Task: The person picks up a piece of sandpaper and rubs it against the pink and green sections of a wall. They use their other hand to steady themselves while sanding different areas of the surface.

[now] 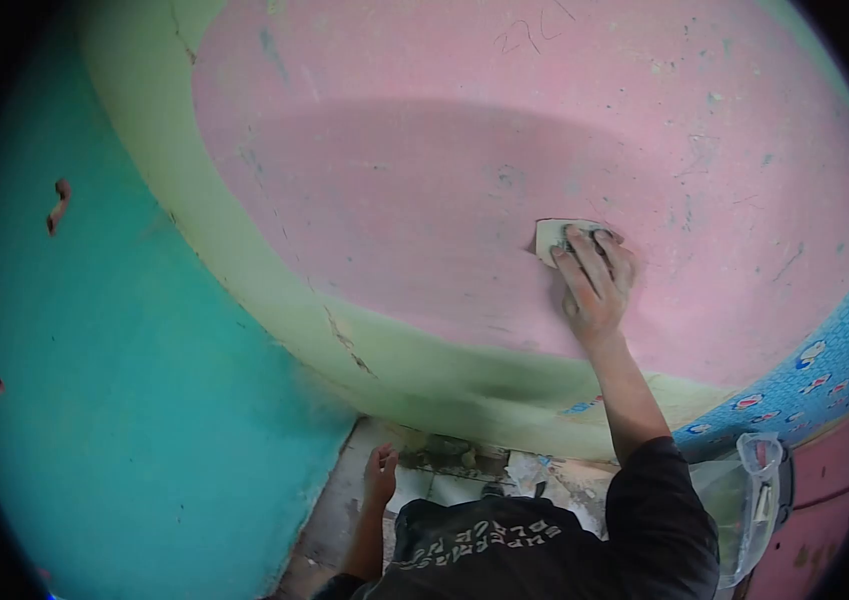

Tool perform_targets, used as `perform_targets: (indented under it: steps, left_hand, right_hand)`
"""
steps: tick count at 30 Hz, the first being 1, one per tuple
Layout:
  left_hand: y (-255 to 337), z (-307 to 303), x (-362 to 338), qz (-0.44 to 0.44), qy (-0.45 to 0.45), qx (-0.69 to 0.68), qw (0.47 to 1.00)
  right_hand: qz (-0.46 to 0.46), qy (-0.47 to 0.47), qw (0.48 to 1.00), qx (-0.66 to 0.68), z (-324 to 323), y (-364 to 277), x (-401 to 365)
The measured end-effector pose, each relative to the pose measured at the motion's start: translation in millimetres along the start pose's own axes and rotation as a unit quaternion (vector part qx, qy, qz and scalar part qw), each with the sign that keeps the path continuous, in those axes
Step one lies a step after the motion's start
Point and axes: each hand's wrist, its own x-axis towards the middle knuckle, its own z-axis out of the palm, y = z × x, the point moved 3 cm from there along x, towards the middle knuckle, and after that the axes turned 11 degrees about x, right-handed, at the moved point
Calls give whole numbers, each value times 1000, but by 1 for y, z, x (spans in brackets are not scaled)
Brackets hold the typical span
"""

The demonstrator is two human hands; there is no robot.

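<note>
My right hand (599, 285) is raised against the pink wall (424, 220), its fingers bent over a pale, sheet-like piece of sandpaper (550, 240). The sheet lies against the painted surface, with dark patches showing between my fingers. Low beside my body hangs my left hand (381, 465), loosely curled with the fingers a little apart and nothing seen in it. It touches neither wall. Scratches and chipped spots mark the pink paint around the right hand.
A teal wall (164, 400) with gouged holes meets the green-bordered wall at the left corner. At the lower right stand a clear plastic bag (744, 500), pink cabinet (824, 480) and blue patterned covering (814, 380). Debris (529, 470) lies on the floor at the wall's foot.
</note>
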Motion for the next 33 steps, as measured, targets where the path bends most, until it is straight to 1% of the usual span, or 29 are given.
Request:
perform_targets:
  steps: [2,3,4,5,7,8,9,11,12,15,16,19,20,22,23,24,25,27,29,30,31,33]
  left_hand:
    - [6,-6,18,-7,-2,-22,1000]
    - [11,-12,26,16,9,-15,1000]
    - [18,-19,37,39,21,-12,999]
    - [27,-23,48,62,35,-11,997]
    - [51,-36,70,69,46,-63,995]
    - [61,-43,81,77,52,-78,993]
    - [69,-53,96,90,59,-93,990]
    - [79,-73,124,113,57,-62,990]
    - [83,-79,131,119,56,-52,990]
    - [125,-116,155,179,116,-10,977]
    - [145,-132,157,221,125,-9,967]
    - [175,-171,181,319,184,38,929]
    - [178,-184,191,349,211,73,910]
    - [183,-206,208,402,263,135,866]
    - [190,-215,215,409,275,132,860]
    - [200,-226,220,418,286,130,853]
    - [204,-235,228,427,298,128,844]
    - [205,-248,249,458,327,129,817]
    - [215,-260,260,482,364,145,784]
    - [220,-262,265,479,384,147,775]
    - [225,-263,270,478,402,150,766]
    - [229,-263,275,481,422,158,752]
  right_hand:
    - [48,72,996,-30,-4,9,4]
    - [66,104,991,-44,-4,13,6]
    - [78,105,990,-48,-2,7,6]
    - [45,45,997,-42,6,-3,7]
    - [-8,-74,997,-34,26,-25,4]
    - [-9,-53,998,-13,29,-20,7]
    - [11,-15,999,-32,29,-16,10]
    - [39,61,995,-69,28,-11,21]
    - [67,76,989,-110,25,-15,30]
    - [14,-19,999,-22,61,-43,30]
    - [-25,-134,991,9,69,-60,40]
    - [-51,-20,995,-87,84,-45,59]
    - [-17,44,992,-118,78,-37,73]
    - [2,-19,994,-103,96,-55,78]
    - [15,-49,994,-98,108,-66,80]
    - [-85,-108,990,-44,124,-82,80]
    - [-105,-188,976,-31,129,-106,99]
    - [-48,-58,986,-152,132,-85,110]
    - [-9,19,989,-145,138,-86,121]
    - [8,54,989,-139,141,-88,127]
    - [3,-58,985,-163,159,-105,112]
    - [-80,-103,986,-100,162,-116,110]
